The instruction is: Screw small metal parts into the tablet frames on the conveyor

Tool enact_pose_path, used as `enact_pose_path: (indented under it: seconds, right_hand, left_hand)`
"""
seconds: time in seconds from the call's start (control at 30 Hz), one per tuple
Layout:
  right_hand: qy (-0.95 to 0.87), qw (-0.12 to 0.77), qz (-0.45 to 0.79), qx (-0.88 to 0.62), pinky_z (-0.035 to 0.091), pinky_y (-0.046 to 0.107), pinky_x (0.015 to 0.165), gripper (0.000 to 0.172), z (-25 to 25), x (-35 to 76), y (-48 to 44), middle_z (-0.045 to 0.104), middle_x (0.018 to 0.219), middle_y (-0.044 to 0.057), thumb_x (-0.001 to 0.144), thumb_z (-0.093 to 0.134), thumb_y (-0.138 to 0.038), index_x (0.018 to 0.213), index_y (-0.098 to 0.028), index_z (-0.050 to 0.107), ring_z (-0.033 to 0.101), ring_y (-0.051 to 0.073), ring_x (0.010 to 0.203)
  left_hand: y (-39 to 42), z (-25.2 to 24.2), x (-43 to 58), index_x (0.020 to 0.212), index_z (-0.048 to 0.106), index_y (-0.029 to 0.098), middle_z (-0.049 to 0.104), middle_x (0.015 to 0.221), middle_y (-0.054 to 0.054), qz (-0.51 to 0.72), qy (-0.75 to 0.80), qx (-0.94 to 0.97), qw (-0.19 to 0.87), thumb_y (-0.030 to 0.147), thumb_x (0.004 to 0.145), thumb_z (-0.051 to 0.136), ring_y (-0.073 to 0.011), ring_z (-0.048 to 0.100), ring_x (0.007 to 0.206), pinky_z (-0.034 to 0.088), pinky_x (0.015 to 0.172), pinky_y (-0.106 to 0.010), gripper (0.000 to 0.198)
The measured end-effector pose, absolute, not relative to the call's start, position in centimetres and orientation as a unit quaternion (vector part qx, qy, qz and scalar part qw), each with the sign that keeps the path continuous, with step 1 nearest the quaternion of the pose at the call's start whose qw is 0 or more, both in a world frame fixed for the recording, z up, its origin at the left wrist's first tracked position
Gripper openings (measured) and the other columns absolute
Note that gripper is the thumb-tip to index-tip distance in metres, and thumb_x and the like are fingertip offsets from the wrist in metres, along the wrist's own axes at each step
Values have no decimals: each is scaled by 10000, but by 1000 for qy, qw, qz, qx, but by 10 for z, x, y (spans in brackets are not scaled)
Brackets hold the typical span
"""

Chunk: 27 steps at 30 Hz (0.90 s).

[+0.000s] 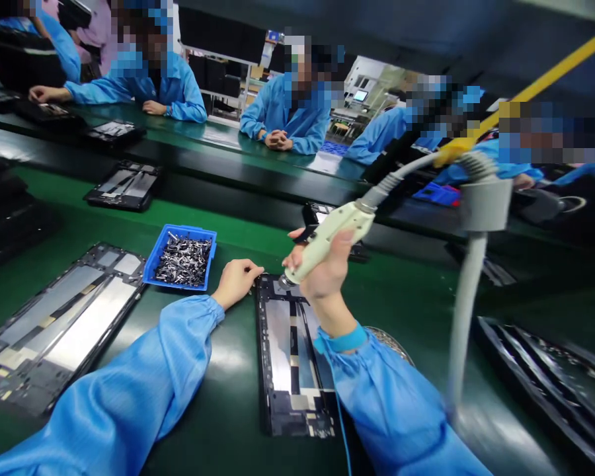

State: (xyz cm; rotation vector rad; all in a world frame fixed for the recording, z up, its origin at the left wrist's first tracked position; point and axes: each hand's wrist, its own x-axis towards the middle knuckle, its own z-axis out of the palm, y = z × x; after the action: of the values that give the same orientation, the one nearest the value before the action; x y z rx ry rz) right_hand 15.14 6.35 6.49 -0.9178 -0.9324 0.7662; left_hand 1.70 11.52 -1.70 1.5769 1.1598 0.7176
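Blue plastic tray (178, 230) coming up on my feed, sitting on the green conveyor belt (218, 228) just up and left of the black tablet frame (280, 344), my landmark here. It's heaped with small silver metal parts (183, 260), all tangled, too small for me to say exactly what each one is.

Right at the frame, the right hand (324, 271) is clenched firmly around a cream electric screwdriver (334, 235). The tool's long axis runs on a diagonal, with the grey hose (406, 168) leaving the upper right end and the bit pointing down and left at the frame's top edge. Is the bit touching? I can't tell from here.

The left hand (237, 283) sits just left of the frame, fingers loosely curled. I can't make out whether they're pinching anything small.

The frame's long axis runs away from me, and the right sleeve (387, 403) covers part of its right side. Further left of the frame lies a second tablet frame (59, 324), at a slant. To the right, a grey hose holder (483, 205) stands on its post. Beyond the frame, across the belt, co-workers in blue smocks (287, 116) sit at the far bench, one with hands clasped.
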Motion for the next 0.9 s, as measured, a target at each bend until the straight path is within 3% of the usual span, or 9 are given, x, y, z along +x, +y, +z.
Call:
enact_pose_path:
  seconds: [0.4, 0.6, 0.9]
  right_hand:
    - [-410, 744, 334, -408, 481, 304, 410, 738, 40, 131, 96, 437, 409, -61, 819, 493, -911, 799, -201, 694, 450, 136, 333]
    - [-401, 745, 347, -404, 501, 293, 407, 757, 36, 129, 100, 451, 408, -63, 770, 548, -925, 793, -181, 691, 459, 128, 334]
    - [-406, 723, 357, -432, 431, 291, 393, 748, 31, 124, 103, 450, 416, -45, 751, 530, -952, 698, -214, 634, 449, 133, 347]
  left_hand:
    - [119, -12, 20, 714, 662, 146, 645, 615, 19, 269, 482, 629, 547, 57, 875, 658, -106, 617, 506, 492, 525, -183, 184]
    - [120, -13, 21, 726, 658, 147, 640, 608, 23, 263, 485, 625, 552, 64, 884, 649, -109, 618, 496, 489, 521, -184, 179]
    - [120, -18, 20, 727, 652, 151, 620, 599, 25, 261, 491, 629, 543, 101, 881, 671, -104, 598, 511, 482, 547, -188, 163]
